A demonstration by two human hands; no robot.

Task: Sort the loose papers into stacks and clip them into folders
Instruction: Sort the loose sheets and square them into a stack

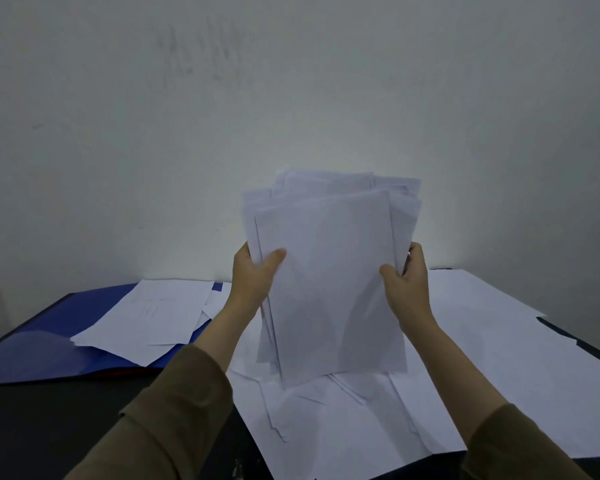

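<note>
We hold a bundle of papers (329,271) upright at the centre of the frame, its long axis running top to bottom; the left hand (253,271) grips the left edge and the right hand (407,275) grips the right edge, fingers curled round the sheets with a thumb lying on the front, both hands equally near. The bundle's lower edge meets the loose sheets (343,410) spread on the dark surface (49,427) below it, so the tapping-square we judge comes next goes straight down; its top edges are ragged and uneven. The open blue folder (49,334), already carrying a few pages, lies at the left of the frame, beside the left hand, so that hand would lead any move there.
</note>
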